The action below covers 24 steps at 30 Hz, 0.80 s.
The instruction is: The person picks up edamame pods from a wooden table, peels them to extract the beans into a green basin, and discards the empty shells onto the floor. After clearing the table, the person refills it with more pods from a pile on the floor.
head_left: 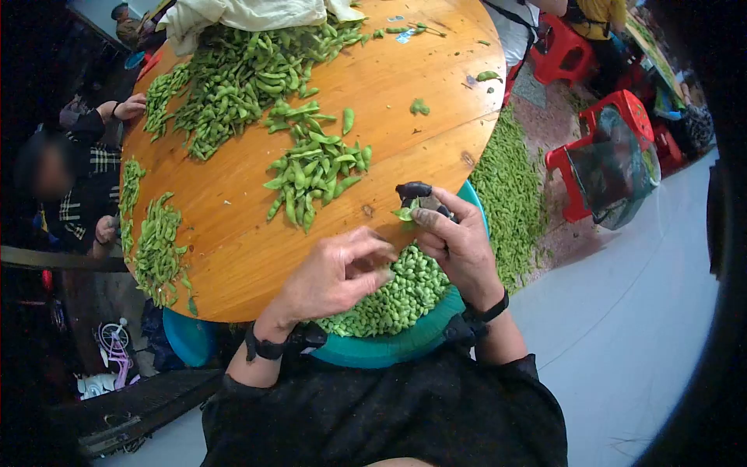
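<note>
My right hand [459, 233] pinches a green soybean pod [406, 212] above the basin, near the table's edge. Black coverings [413, 189] sit on some of its fingertips. Over the left side of the same teal basin [373, 354], my left hand [334, 272] is loosely curled, thumb apart from the fingers, with nothing visible in it. Shelled green beans [408, 292] fill much of the basin, which stands against my front. A small heap of whole pods [315, 171] lies on the round wooden table [420, 132] beyond my hands.
A larger pod pile [241, 86] lies under a pale cloth [241, 15]. Another person [85, 179] sits at the left beside smaller pod piles [159, 241]. Green pods or husks [506, 194] cover the floor on the right, near red stools [572, 167] and a mesh bag [615, 175].
</note>
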Motion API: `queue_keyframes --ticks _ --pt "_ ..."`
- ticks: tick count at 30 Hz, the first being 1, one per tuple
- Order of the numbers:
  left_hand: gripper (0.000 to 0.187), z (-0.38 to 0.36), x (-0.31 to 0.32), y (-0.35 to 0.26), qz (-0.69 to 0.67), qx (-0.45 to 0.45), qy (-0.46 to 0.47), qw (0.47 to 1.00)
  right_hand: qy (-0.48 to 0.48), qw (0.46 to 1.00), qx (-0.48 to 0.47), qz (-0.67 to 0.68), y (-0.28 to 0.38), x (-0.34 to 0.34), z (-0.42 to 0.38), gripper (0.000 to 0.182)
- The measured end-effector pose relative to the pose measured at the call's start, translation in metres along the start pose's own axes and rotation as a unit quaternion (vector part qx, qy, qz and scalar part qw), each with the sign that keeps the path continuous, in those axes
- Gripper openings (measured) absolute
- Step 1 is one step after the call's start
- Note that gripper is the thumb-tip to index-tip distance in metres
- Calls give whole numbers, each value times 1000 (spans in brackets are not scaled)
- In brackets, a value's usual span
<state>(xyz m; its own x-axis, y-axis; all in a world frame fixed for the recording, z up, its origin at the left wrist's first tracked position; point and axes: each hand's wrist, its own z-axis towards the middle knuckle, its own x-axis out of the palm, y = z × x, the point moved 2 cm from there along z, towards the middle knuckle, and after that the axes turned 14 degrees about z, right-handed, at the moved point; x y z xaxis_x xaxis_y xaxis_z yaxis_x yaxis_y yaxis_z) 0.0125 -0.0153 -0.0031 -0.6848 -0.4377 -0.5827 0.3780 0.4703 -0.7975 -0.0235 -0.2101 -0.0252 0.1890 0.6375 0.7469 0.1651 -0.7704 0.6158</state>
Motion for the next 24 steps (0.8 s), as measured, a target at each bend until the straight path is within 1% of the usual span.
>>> queue_keyframes --ticks 2,3,4,5,6,7,9,10,12,15,17,19,21,22,24 --pt "30 -5 5 -4 -72 4 -90 993 2 997 48 63 -1 3 -8 37" --pt "30 1 11 -3 -74 16 -99 992 8 998 41 50 0 -1 -9 37" --pt "28 -3 14 -4 -201 -66 -86 974 -6 996 56 64 -6 1 -15 36" --pt "27 -5 19 -5 -323 -143 -74 932 -19 995 68 76 -12 4 -21 35" --pt "23 -4 24 -9 -351 -129 -79 924 -25 995 66 64 -14 6 -26 34" --pt "23 -3 31 -7 -353 -130 -79 923 -26 995 68 63 -16 8 -29 34" --pt "19 -1 42 -2 -424 -96 -101 895 -40 999 18 -25 -16 10 -34 34" --pt "19 -1 44 -3 -423 -95 -100 895 -42 996 -8 -77 -17 9 -34 29" --pt "15 -1 45 -4 -468 -113 -130 867 -34 997 -23 -70 -17 3 -36 27" --pt "12 -2 44 -6 -472 -100 -157 862 -25 998 -29 -45 -16 -3 -39 24" --pt "12 -2 47 -5 -455 -107 -160 870 11 996 32 -79 -17 -2 -46 22" --pt "11 -1 50 -7 -439 -112 -159 877 0 997 13 -77 -19 -4 -47 22" --pt "10 -1 50 -11 -346 -133 -177 912 4 996 22 -86 -19 -3 -47 21" --pt "10 -1 51 -11 -346 -134 -177 912 4 996 22 -85 -19 -4 -47 21" --pt "13 -1 52 -10 -263 -109 -217 934 30 995 -1 -99 -22 -5 -47 22"
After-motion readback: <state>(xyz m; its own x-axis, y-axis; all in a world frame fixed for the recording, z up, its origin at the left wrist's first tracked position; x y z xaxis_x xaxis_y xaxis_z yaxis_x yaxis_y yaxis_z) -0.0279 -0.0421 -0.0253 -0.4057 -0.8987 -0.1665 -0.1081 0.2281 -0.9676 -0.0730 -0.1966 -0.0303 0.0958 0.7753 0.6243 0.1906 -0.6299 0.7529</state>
